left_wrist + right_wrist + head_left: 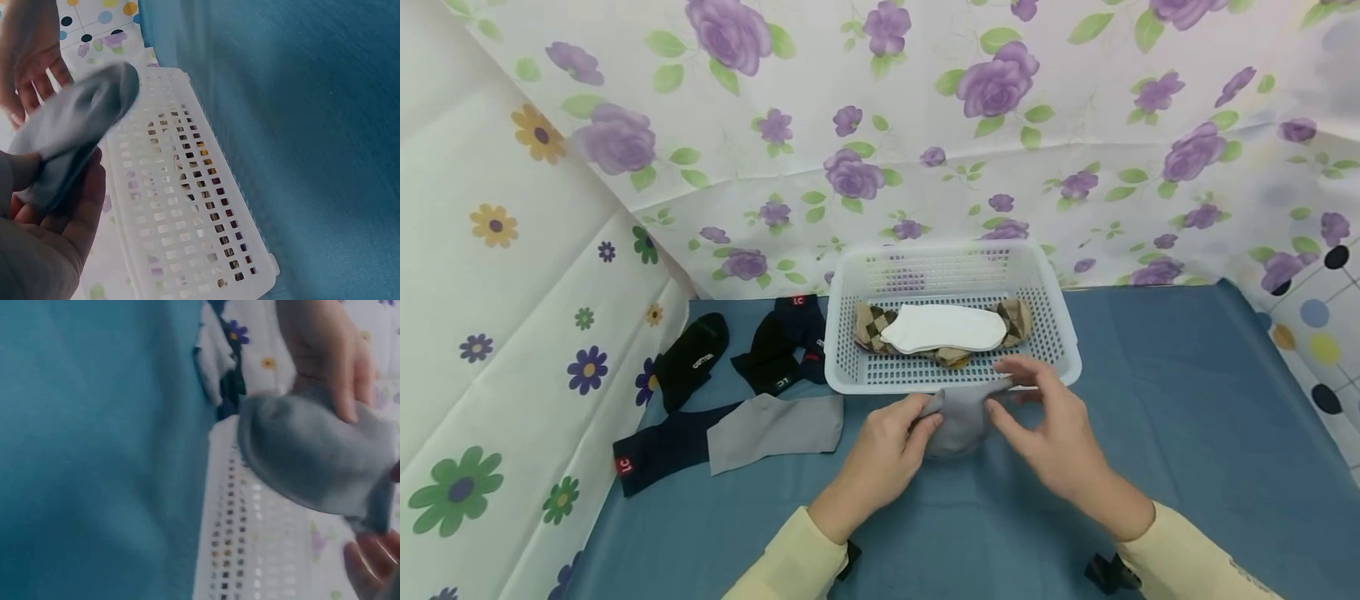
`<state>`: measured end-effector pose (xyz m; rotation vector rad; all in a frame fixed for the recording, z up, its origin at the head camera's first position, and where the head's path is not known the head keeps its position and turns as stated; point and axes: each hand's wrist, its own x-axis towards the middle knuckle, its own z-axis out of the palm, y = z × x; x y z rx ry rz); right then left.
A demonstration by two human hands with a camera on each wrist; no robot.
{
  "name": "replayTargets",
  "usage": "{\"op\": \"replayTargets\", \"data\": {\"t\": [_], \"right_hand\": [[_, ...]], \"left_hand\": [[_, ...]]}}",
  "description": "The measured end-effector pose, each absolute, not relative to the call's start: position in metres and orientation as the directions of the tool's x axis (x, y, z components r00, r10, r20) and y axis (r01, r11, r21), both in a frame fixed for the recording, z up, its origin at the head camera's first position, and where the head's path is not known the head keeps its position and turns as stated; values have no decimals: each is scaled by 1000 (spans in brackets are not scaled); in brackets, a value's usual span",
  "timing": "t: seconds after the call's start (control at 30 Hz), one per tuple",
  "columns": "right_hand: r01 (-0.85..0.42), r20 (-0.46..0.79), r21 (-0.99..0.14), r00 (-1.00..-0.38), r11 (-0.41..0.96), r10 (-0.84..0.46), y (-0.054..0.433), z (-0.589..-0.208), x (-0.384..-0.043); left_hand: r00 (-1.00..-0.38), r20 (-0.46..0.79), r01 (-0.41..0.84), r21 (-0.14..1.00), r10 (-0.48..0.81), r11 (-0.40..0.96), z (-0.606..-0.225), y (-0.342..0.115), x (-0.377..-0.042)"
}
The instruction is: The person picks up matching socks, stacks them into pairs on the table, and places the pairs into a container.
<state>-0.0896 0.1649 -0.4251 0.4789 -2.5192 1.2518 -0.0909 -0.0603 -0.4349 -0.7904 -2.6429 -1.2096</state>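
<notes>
Just in front of the basket, both hands hold a grey sock [958, 421], which looks bunched or folded into a pouch. My left hand [883, 454] pinches its left edge between thumb and fingers. At the sock's upper right corner is my right hand [1060, 429], the corner running between its thumb and fingers. The right wrist view shows the sock's rounded side [312, 456] hanging between the hands. Motion blurs the sock [81, 125] in the left wrist view.
A white perforated basket [1067, 350] holds a white sock [943, 327] over brown checkered socks [1017, 321]. Left of it lie black socks [692, 358], [767, 358], a navy sock [662, 446] and another grey sock [778, 429] on the blue cloth [1195, 433]. Floral sheets [925, 183] rise behind.
</notes>
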Motion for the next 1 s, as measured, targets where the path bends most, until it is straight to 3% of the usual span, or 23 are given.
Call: {"op": "replayTargets", "data": {"t": [0.1,0.23,0.3,0.37,0.43,0.57,0.63,1.0], "right_hand": [[-491,544,-637,-833,595,-105,159,-431,-82],[-647,730,-476,-669,595,-143,149,-435,-72],[-694,783,-409,-601,592,-163,144,-435,-69],[-715,789,-380,-582,587,-198,140,-435,-66],[-696,732,-408,-636,590,-244,138,-435,-65],[-549,484,-507,-820,665,-307,133,-436,-64],[-482,392,-532,-869,696,-302,130,-437,-65],[-366,275,-614,-930,699,-245,133,-434,-70]], "left_hand": [[-861,336,501,689,381,524,-432,-61,-92],[-861,349,502,694,369,515,-430,-60,-92],[-864,355,500,696,358,516,-430,-59,-93],[-865,363,499,695,347,517,-429,-58,-93],[-865,375,500,697,332,515,-428,-57,-94],[-862,384,505,699,331,506,-427,-54,-93],[-858,377,510,702,348,498,-426,-53,-92],[-824,306,531,711,477,461,-421,-57,-94]]}}
